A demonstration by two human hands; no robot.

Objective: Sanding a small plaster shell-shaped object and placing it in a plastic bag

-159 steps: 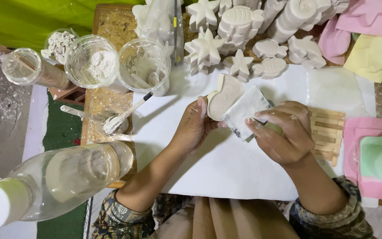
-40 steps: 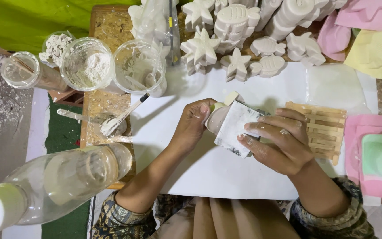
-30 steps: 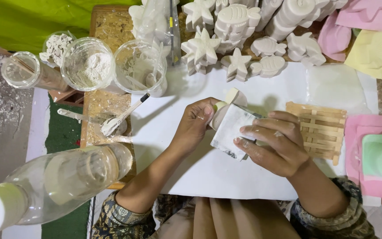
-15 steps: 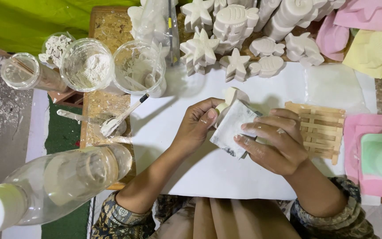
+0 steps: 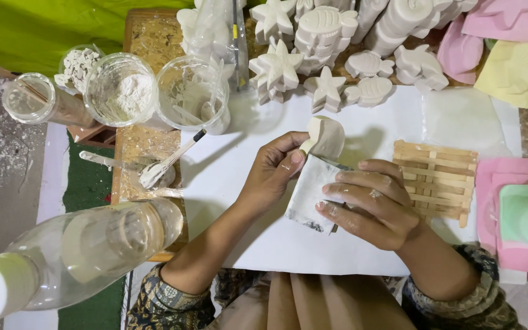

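While the big white sheet (image 5: 362,256) lay flat on the surface, a clear plastic bottle (image 5: 74,256) with a white cap lay on its side at 8 o'clock. At 12 o'clock sat a pile of white plaster shapes (image 5: 325,36), stars and fish and shells. At 3 o'clock was a little wooden rack (image 5: 444,177) made of flat sticks, and past it a pink mold (image 5: 520,220) with a green shell inside. At 10 o'clock stood three clear cups; the middle one, the powder cup (image 5: 120,91), held white powder.

Near the middle, the left hand (image 5: 273,177) was curled, pinching a small white plaster piece (image 5: 325,137) between thumb and fingers and holding it up off the sheet. Just at 4 o'clock from it, the right hand (image 5: 377,205) had its fingers bent and pressed down on a small square of sandpaper (image 5: 310,192). The sandpaper touched the bottom edge of the plaster piece. A small white brush (image 5: 166,162) lay at 9 o'clock.
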